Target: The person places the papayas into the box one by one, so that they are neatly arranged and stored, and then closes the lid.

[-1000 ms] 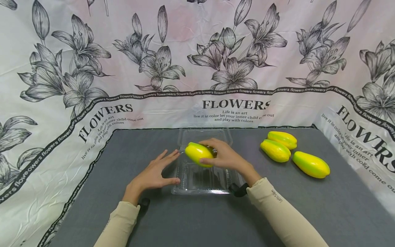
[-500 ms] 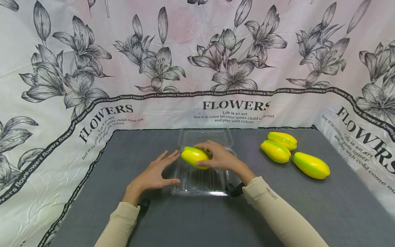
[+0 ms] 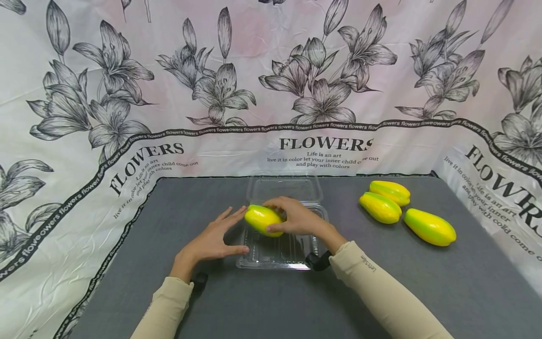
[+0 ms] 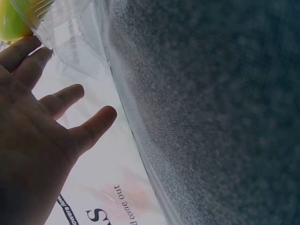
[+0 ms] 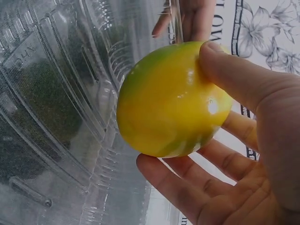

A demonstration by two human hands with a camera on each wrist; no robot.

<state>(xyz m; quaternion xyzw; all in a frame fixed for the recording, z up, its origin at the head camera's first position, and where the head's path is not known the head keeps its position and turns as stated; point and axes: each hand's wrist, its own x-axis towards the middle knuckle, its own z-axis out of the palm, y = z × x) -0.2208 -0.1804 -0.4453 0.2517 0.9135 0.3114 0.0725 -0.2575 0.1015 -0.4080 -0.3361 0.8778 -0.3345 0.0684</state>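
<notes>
A yellow-green papaya is in my right hand, thumb on one side and fingers round the other. In the right wrist view the papaya shows its shiny rounded end beside the ribbed clear wall. Beneath it lies an open clear plastic clamshell container, its lid laid back toward the wall. My left hand stands at the container's left edge with fingers spread and straight, index fingertip close to the papaya. The left wrist view shows that hand holding nothing, with part of the papaya above.
On the grey table, to the right, lie three more papayas: a back one, a middle one and a front one. A white cloth printed with flowers and lettering stands behind and along the sides.
My right hand has carried the papaya left and slightly down, toward the container's left side and my left fingertips. The left hand has stayed in place.
</notes>
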